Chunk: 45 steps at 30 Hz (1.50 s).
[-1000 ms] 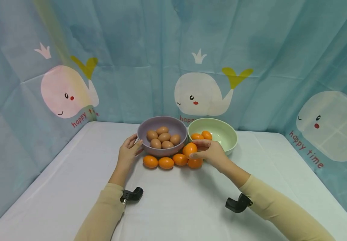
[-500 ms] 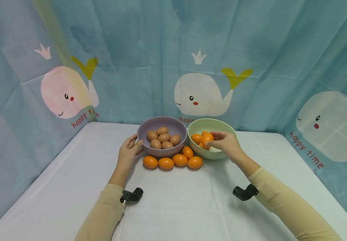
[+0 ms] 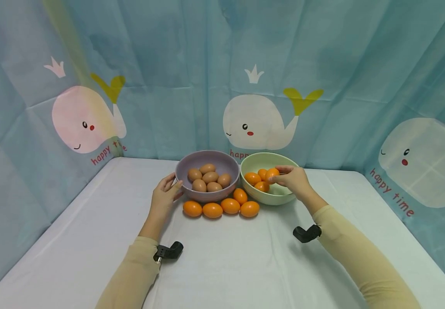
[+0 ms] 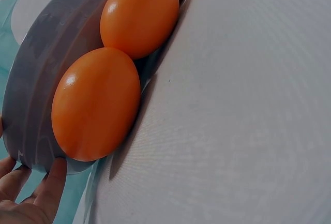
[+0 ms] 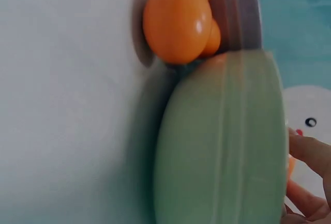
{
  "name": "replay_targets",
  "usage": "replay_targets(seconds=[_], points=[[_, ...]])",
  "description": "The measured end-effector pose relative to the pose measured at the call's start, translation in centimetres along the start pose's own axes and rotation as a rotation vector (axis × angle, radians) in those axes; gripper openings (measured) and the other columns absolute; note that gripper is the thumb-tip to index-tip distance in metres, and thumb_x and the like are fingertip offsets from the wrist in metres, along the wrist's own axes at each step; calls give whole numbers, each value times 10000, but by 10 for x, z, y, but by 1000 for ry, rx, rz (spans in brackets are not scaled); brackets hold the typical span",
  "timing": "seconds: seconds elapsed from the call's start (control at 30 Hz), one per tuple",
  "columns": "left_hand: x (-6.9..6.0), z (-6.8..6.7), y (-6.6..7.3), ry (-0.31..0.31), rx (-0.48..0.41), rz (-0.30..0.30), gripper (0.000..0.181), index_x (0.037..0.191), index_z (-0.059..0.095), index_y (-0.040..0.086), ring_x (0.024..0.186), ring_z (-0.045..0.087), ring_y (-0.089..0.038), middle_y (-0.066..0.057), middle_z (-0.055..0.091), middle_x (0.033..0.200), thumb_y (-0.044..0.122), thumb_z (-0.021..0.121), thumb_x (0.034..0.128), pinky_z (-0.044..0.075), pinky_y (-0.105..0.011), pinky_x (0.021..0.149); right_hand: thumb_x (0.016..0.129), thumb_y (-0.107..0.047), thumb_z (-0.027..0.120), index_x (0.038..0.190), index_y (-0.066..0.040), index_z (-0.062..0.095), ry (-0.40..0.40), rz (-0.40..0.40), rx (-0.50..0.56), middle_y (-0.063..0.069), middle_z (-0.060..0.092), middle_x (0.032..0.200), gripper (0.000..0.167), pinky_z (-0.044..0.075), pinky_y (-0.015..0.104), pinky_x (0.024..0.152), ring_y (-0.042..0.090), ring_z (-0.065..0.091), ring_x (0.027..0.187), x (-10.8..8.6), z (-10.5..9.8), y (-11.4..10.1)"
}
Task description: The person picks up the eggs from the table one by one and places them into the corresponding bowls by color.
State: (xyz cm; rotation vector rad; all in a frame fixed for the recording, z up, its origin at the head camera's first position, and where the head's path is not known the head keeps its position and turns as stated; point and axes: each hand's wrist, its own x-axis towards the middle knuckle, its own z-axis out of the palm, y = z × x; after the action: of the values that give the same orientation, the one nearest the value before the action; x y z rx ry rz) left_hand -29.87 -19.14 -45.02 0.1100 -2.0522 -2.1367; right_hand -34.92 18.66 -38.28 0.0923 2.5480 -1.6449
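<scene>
My left hand [image 3: 164, 193] rests against the left outer side of the purple bowl [image 3: 208, 197], its fingertips touching the wall. Several brown eggs [image 3: 209, 177] lie inside that bowl. Beside it on the right, touching or nearly so, stands a light green bowl [image 3: 269, 198] with several smooth orange eggs [image 3: 252, 178] in its left part. My right hand [image 3: 297, 180] pinches an orange egg [image 3: 272, 175] between thumb and fingers, inside the green bowl's rim. In the right wrist view the green bowl's wall [image 5: 207, 146] hides most of that egg.
A row of several orange eggs [image 3: 212, 210] lies on the white tablecloth [image 3: 222, 262] just in front of the bowls. Another orange egg [image 3: 240, 196] sits in the notch between the bowls. A blue curtain [image 3: 168, 116] with printed whales hangs behind the table.
My right hand has carried an orange egg from the front of the bowls rightward into the green bowl, and shifted slightly farther back with it. The left hand stays at the purple bowl.
</scene>
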Motion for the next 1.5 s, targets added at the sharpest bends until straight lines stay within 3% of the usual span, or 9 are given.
replay_targets(seconds=[0.47, 0.83, 1.23, 1.37, 1.5], points=[[1, 0, -1, 16, -6, -15, 562, 1516, 390, 71, 1426, 435, -230, -85, 319, 1623, 192, 596, 1007, 559, -296, 995, 905, -117, 726, 1416, 5, 517, -4, 41, -31, 196, 509, 1471, 565, 583, 269, 972, 296, 564, 1282, 25, 4, 6], [1, 0, -2, 11, -2, -7, 569, 1516, 392, 75, 1427, 435, -227, -78, 317, 1625, 214, 600, 1005, 549, -326, 1016, 884, -47, 736, 1396, 64, 514, -45, 72, -59, 236, 498, 1466, 569, 559, 373, 1023, 305, 590, 1222, 30, 7, 7], [0, 0, 0, 5, 10, -8, 584, 1522, 386, 95, 1430, 431, -217, -54, 311, 1628, 241, 606, 1001, 526, -367, 1046, 868, -19, 744, 1372, 75, 531, -54, 114, -108, 233, 507, 1435, 555, 560, 375, 1030, 274, 573, 1186, 34, 12, 7], [0, 0, 0, 8, 12, -10, 576, 1521, 387, 91, 1428, 433, -218, -61, 314, 1627, 228, 602, 1004, 538, -344, 1031, 858, -34, 759, 1347, 66, 557, -46, 120, -138, 225, 531, 1403, 539, 584, 346, 993, 243, 600, 1089, 33, 12, 6], [0, 0, 0, 12, 5, -14, 571, 1517, 392, 85, 1427, 434, -211, -64, 317, 1625, 222, 602, 1004, 557, -304, 1006, 839, -65, 783, 1314, 62, 583, -53, 108, -208, 224, 548, 1372, 531, 619, 263, 876, 192, 621, 918, 34, 12, 7]])
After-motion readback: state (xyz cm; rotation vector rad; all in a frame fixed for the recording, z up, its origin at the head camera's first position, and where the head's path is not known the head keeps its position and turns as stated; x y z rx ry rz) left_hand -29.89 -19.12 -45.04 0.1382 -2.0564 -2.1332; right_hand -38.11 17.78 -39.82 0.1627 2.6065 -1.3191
